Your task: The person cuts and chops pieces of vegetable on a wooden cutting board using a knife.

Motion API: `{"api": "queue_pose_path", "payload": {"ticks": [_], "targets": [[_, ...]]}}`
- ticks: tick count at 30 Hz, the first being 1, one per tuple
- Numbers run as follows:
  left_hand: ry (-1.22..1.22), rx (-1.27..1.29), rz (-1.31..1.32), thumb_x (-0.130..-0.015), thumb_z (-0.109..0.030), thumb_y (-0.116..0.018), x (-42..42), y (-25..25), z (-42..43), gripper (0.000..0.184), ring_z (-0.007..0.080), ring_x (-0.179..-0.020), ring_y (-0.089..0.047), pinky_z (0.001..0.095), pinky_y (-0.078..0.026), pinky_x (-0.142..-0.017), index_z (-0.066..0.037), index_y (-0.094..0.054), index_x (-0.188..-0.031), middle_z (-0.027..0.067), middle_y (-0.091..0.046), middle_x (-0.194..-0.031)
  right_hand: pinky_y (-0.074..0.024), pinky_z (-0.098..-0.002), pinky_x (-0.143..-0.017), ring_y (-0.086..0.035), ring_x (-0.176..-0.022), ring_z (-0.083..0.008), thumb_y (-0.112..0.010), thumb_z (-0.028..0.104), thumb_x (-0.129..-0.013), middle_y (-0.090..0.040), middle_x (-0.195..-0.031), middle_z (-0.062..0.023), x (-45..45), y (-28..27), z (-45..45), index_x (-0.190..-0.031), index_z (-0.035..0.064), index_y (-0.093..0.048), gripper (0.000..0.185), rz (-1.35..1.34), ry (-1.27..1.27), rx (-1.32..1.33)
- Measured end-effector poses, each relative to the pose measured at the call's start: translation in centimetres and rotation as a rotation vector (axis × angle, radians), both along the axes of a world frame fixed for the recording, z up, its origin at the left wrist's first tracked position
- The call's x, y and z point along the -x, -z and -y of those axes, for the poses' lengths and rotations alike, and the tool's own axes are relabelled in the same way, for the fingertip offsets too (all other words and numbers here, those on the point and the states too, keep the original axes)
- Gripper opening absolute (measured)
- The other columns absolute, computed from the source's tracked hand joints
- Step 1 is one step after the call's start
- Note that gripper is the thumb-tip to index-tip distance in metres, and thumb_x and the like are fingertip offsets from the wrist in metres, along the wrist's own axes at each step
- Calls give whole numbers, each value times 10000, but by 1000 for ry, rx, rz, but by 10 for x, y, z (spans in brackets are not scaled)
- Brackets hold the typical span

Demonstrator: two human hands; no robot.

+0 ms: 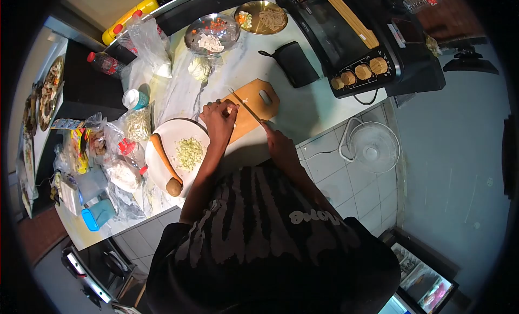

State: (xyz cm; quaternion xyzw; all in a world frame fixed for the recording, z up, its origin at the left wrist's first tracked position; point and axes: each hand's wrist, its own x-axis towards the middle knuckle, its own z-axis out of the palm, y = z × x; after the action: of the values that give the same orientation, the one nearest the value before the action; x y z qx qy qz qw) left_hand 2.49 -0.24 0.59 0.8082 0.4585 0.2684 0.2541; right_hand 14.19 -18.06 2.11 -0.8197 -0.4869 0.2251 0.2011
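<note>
A wooden cutting board [254, 95] with a handle hole lies on the counter in front of me. My right hand [281, 146] is closed around the handle of a knife [246, 105], whose blade slants across the board. Beside the blade, my left hand [218, 120] has its fingers bent and pressed round a small pale piece of food [229, 110], mostly hidden. A few tiny pale bits lie on the board near the knife. Left of my left forearm is a wide white round dish [162, 176] holding chopped pale green vegetable [190, 154] and a wooden pestle [165, 158].
Two metal plates [189, 42] [278, 27] with cut food stand at the back, near a cabbage piece [200, 68]. A black pouch [296, 64] and an electric grill [346, 49] are at right. Bags, bottles and a blue-lidded container [98, 215] crowd the left. A fan [373, 146] stands on the floor.
</note>
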Motion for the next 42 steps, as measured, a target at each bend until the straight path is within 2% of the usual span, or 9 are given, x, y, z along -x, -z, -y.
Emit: {"api": "queue_pose_path", "payload": {"ticks": [8,16,22,25,27,30,33,38,42], "targets": [[71,-109,42,-863,-242,-706,10,7,1,135,237,-877,-509,400,-331,-834,-166,-777,-950,25,-619,-798,-515,-535,-794,-641,-887,-426,-410,170,-992,-617,-944,-241,5,-4,3,-1460,164,-464,471,-159,42,-13],[280,-287,-73,-874,-258,-697,25,-3,6,285,248,-1033,-508,420,-361,-916,-155,-747,-1135,32,-626,-1121,-497,-469,-909,-619,-1065,-433,-445,172,-1016,-636,-1168,-267,14,-1,-1,-1428,122,-507,420,-284,83,-92],[318,-291,-146,-880,-270,-687,29,-4,9,364,261,-1067,-504,425,-369,-897,-149,-701,-1222,39,-615,-1193,-487,-444,-958,-600,-1136,-415,-428,176,-1026,-612,-1250,-257,22,2,0,-1424,107,-515,412,-329,105,-168],[326,-272,-157,-882,-276,-684,29,-7,10,370,271,-1071,-504,426,-370,-896,-141,-690,-1226,50,-614,-1201,-492,-440,-947,-608,-1115,-412,-432,170,-1025,-626,-1224,-247,25,4,-1,-1415,100,-524,407,-345,126,-162],[330,-265,-175,-884,-272,-681,29,-11,9,360,275,-1073,-505,430,-375,-893,-134,-690,-1217,55,-614,-1203,-543,-500,-783,-664,-863,-437,-461,143,-1002,-646,-961,-267,28,6,-4,-1419,132,-527,422,-166,98,-253],[349,-274,-226,-887,-261,-674,27,-16,5,334,283,-1068,-511,437,-387,-890,-122,-692,-1190,62,-616,-1196,-525,-469,-800,-647,-902,-408,-446,175,-1018,-647,-970,-227,27,-11,-7,-1423,185,-532,415,-189,139,-2],[383,-300,-247,-882,-229,-672,25,-18,2,302,287,-1054,-517,437,-401,-888,-113,-697,-1160,67,-620,-1177,-524,-485,-753,-642,-835,-414,-451,175,-1014,-629,-900,-224,31,-1,-6,-1421,219,-537,418,-119,146,-7],[406,-306,-230,-847,-158,-696,22,-2,-5,248,269,-1009,-533,415,-427,-868,-105,-724,-1088,59,-640,-1112,-526,-479,-788,-645,-887,-433,-453,174,-1011,-652,-972,-242,24,7,-5,-1420,173,-530,416,-119,143,-75],[271,-111,-79,-816,-141,-731,11,-8,-11,146,261,-890,-559,391,-453,-821,-92,-766,-948,57,-674,-912,-516,-473,-830,-639,-969,-432,-446,178,-1014,-651,-1052,-261,20,-2,-8,-1418,133,-523,414,-247,168,-120]]}}
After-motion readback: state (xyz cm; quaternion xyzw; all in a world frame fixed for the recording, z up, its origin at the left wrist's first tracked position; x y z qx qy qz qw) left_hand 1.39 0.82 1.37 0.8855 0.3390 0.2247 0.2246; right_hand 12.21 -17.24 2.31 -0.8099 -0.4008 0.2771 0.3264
